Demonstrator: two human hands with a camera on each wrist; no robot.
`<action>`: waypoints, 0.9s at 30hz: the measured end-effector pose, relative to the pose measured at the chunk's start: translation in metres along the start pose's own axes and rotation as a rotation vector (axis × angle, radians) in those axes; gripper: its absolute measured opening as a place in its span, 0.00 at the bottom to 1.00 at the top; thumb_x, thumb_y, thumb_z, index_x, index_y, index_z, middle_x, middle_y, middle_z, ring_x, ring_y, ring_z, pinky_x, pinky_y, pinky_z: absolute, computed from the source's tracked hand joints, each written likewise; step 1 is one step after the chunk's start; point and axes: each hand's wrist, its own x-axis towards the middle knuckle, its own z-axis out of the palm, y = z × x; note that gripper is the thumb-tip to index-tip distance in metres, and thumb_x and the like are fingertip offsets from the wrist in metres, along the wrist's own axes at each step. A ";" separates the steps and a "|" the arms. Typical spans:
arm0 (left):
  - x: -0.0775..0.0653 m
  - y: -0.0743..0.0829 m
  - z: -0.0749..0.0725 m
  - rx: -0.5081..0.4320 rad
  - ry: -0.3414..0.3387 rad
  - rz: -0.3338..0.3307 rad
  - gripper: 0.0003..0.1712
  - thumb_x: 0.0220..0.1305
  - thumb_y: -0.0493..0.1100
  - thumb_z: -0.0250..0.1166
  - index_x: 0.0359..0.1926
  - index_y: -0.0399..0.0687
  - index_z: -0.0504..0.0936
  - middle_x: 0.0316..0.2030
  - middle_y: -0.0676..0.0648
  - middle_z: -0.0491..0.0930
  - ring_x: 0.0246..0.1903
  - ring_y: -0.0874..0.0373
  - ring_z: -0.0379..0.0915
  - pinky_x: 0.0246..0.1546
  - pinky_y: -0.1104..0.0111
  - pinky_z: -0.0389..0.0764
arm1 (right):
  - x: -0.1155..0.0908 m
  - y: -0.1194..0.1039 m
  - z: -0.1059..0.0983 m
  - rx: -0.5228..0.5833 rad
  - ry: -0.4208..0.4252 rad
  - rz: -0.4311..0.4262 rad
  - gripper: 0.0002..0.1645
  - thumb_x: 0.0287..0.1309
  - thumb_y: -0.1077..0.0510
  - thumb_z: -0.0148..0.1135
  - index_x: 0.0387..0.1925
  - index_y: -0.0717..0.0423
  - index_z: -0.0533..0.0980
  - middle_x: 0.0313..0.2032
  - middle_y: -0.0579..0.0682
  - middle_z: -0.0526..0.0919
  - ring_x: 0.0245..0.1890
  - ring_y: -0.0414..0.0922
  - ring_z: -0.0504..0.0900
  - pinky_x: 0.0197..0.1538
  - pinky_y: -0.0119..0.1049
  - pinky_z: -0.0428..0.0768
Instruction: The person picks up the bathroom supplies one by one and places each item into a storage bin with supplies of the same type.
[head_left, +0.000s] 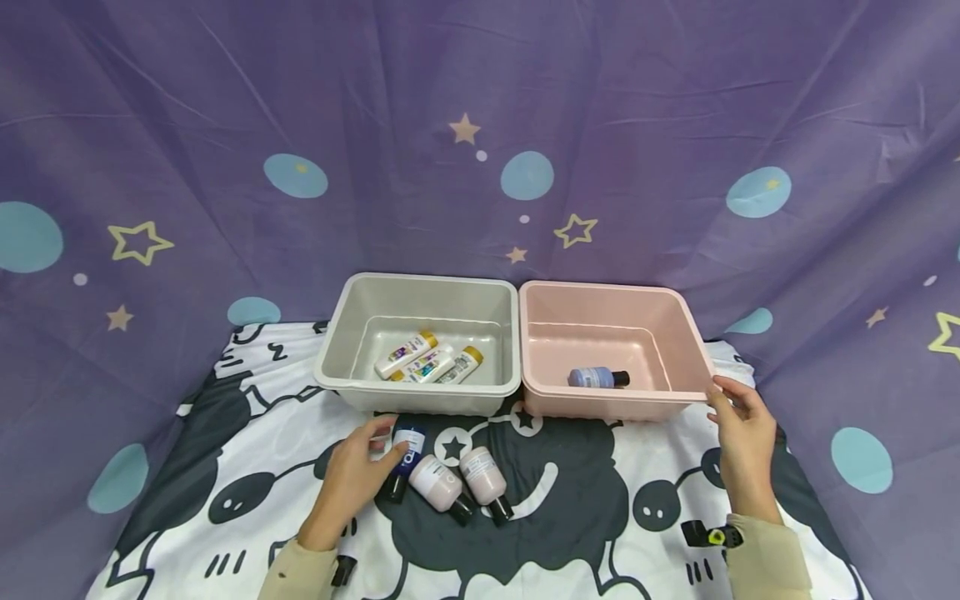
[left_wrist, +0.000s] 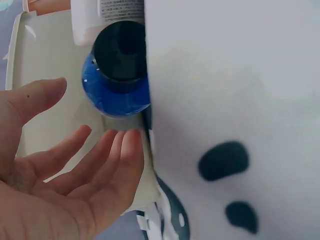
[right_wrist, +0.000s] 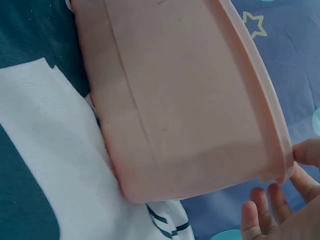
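My left hand [head_left: 358, 468] is beside a dark blue bottle [head_left: 409, 450] with a black cap, thumb and fingers spread around it. In the left wrist view a gap shows between the fingers and the blue bottle [left_wrist: 116, 102]. Two pale pink bottles [head_left: 437, 483] with black caps lie to its right on the cloth. My right hand [head_left: 744, 442] pinches the front right corner of the pink bin [head_left: 600, 407] between thumb and index finger. A lavender bottle [head_left: 591, 377] with a black cap lies inside that bin.
A grey bin [head_left: 420, 400] stands left of the pink one, rims close together. Several white tubes [head_left: 427, 363] with yellow-gold caps lie in it. Black-and-white patterned cloth [head_left: 555, 533] covers the table, with a purple curtain [head_left: 420, 83] behind.
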 end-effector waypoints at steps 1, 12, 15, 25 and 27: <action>0.000 -0.001 0.000 -0.016 -0.015 -0.009 0.29 0.63 0.47 0.72 0.62 0.41 0.78 0.53 0.37 0.81 0.49 0.43 0.81 0.49 0.50 0.80 | 0.000 0.001 0.000 0.023 -0.002 0.007 0.15 0.63 0.64 0.67 0.51 0.63 0.81 0.39 0.47 0.81 0.33 0.36 0.83 0.34 0.23 0.80; 0.007 -0.011 0.005 -0.129 -0.118 -0.134 0.33 0.61 0.49 0.73 0.63 0.40 0.75 0.51 0.38 0.82 0.45 0.46 0.83 0.47 0.53 0.82 | -0.002 0.008 0.000 0.174 -0.014 0.072 0.20 0.64 0.60 0.68 0.55 0.61 0.79 0.38 0.51 0.84 0.33 0.41 0.84 0.35 0.29 0.82; 0.008 -0.012 0.006 -0.120 -0.145 -0.158 0.36 0.60 0.52 0.73 0.64 0.40 0.75 0.51 0.37 0.82 0.46 0.44 0.82 0.49 0.50 0.81 | -0.001 0.008 0.001 0.178 -0.011 0.082 0.20 0.64 0.60 0.68 0.56 0.60 0.79 0.38 0.50 0.84 0.33 0.41 0.84 0.35 0.29 0.83; 0.014 -0.016 0.006 -0.081 -0.160 -0.168 0.39 0.56 0.56 0.75 0.63 0.41 0.76 0.49 0.37 0.83 0.51 0.43 0.80 0.52 0.46 0.77 | 0.000 0.009 0.002 0.162 0.003 0.095 0.19 0.64 0.59 0.68 0.55 0.58 0.80 0.38 0.49 0.84 0.32 0.41 0.84 0.35 0.29 0.82; 0.015 -0.017 0.006 -0.086 -0.155 -0.161 0.39 0.56 0.56 0.76 0.63 0.40 0.76 0.49 0.37 0.84 0.50 0.44 0.80 0.51 0.47 0.78 | 0.000 0.009 0.002 0.166 0.003 0.088 0.18 0.64 0.59 0.68 0.55 0.58 0.80 0.38 0.50 0.84 0.32 0.41 0.84 0.34 0.29 0.82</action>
